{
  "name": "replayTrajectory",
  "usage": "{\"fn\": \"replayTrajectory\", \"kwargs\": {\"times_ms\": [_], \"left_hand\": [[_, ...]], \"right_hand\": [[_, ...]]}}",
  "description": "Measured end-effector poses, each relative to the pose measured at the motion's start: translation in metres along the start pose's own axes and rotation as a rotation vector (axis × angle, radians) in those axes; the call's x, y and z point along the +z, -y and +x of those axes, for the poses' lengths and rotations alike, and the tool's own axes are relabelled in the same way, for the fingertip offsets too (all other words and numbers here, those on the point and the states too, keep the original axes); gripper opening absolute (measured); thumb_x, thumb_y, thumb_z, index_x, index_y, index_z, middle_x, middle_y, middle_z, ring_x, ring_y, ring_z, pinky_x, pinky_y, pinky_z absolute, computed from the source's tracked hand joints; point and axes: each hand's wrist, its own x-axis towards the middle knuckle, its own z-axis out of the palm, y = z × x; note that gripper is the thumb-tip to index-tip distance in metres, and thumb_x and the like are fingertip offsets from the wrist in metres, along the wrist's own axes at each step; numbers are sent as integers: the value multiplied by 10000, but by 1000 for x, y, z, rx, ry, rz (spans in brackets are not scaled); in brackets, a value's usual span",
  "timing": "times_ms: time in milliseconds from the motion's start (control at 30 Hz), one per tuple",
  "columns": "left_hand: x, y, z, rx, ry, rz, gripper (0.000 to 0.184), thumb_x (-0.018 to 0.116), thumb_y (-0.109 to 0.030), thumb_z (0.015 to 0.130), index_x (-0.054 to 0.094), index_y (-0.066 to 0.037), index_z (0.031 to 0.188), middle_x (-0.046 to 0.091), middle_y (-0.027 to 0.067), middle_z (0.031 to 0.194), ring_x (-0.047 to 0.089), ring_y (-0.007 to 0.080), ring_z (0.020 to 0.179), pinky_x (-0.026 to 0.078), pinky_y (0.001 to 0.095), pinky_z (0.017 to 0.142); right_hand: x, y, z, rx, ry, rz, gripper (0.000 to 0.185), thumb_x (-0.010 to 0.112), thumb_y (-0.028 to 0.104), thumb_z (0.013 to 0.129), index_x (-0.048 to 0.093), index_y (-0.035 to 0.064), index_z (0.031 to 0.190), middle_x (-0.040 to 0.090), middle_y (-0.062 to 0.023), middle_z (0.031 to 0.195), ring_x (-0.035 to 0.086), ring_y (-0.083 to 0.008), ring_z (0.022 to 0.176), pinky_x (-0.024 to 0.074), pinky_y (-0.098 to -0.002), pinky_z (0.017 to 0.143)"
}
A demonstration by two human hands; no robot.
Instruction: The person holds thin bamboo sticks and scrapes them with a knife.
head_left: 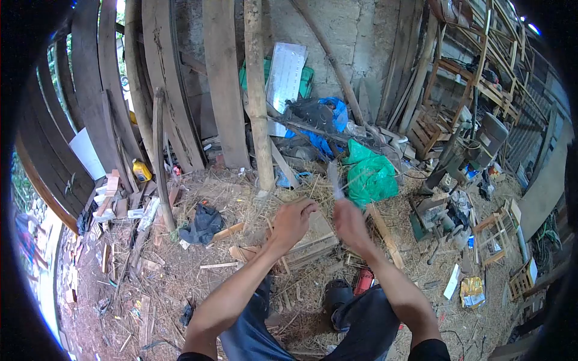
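Observation:
My left hand (293, 221) is raised in the middle of the view, its fingers curled together; whatever they may hold is too small to make out. To its right, my right hand (351, 224) is closed round a pale, blurred blade-like tool (335, 179) that points upward. Below and between the hands lies a stack of flat wooden pieces (310, 245) on the straw-covered ground. Just beyond my right hand is a green plastic bag (371, 174).
A wooden post (257, 102) stands ahead. A dark cloth (205, 224) and a yellow bottle (141, 171) lie to the left. On the right are a machine (475, 144), a small wooden frame (492, 238) and a gold packet (472, 292). A red object (364, 280) is near my legs.

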Motion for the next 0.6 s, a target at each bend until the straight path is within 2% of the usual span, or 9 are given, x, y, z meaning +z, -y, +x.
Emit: {"fn": "replayTrajectory", "kwargs": {"times_ms": [67, 100, 200, 233, 267, 333, 433, 533, 600], "left_hand": [[3, -3, 2, -3, -11, 32, 100, 552, -37, 822, 610, 7, 890, 609, 170, 820, 582, 373, 749, 459, 393, 660], [1, -3, 1, -2, -10, 15, 99, 554, -39, 823, 609, 6, 890, 609, 168, 817, 583, 373, 751, 459, 394, 658], [0, -1, 4, 54, -46, -12, 98, 555, -42, 825, 608, 4, 894, 609, 167, 810, 583, 373, 751, 461, 394, 656], [4, -1, 3, 99, -85, -40, 99, 555, -43, 827, 608, 2, 897, 609, 167, 806, 583, 374, 750, 462, 393, 655], [6, 2, 2, 100, -89, -45, 99, 555, -43, 827, 608, 2, 897, 609, 167, 806, 583, 374, 750, 462, 393, 655], [5, 8, -1, -47, -8, -29, 104, 548, -41, 834, 614, -2, 905, 616, 167, 792, 592, 370, 756, 467, 390, 667], [2, 1, 0, -15, -60, -38, 106, 545, -51, 846, 620, -1, 903, 624, 166, 776, 601, 361, 743, 473, 383, 662], [9, 9, -2, -76, -22, 48, 111, 552, -61, 849, 622, 1, 909, 630, 171, 789, 612, 343, 725, 476, 375, 646], [8, 11, -1, -91, -28, 19, 114, 553, -75, 861, 620, -2, 918, 637, 158, 796, 622, 309, 704, 477, 358, 630]], "right_hand": [[7, -2, -6, 90, 197, -124, 332, 371, 245, 974, 488, 24, 757, 475, -33, 585, 463, -130, 517, 373, -301, 488], [3, 15, -7, -83, 103, -264, 315, 366, 220, 967, 493, 17, 763, 479, -32, 587, 463, -137, 518, 374, -308, 483], [-6, 8, 6, 34, -12, -27, 302, 361, 252, 971, 465, 48, 773, 420, 3, 582, 417, -112, 493, 339, -272, 439], [1, -7, 5, -384, 59, -473, 292, 352, 239, 958, 457, 60, 753, 407, 5, 568, 410, -107, 485, 328, -271, 413], [-3, -19, 4, -387, 59, -479, 292, 352, 239, 958, 457, 60, 753, 407, 5, 568, 410, -107, 485, 328, -271, 413], [1, 0, -5, 35, 181, -194, 286, 352, 239, 948, 450, 64, 745, 404, 9, 571, 403, -99, 483, 314, -267, 399], [-8, -33, 19, -109, 181, -146, 279, 367, 255, 947, 451, 76, 749, 415, 12, 591, 403, -90, 484, 317, -255, 398], [-2, -27, 1, -41, 220, -269, 271, 405, 308, 955, 454, 103, 786, 401, 25, 588, 378, -66, 456, 303, -223, 381], [-2, -18, 5, 166, 200, 73, 286, 423, 342, 962, 461, 97, 819, 397, 26, 588, 372, -64, 440, 303, -217, 378]]}}
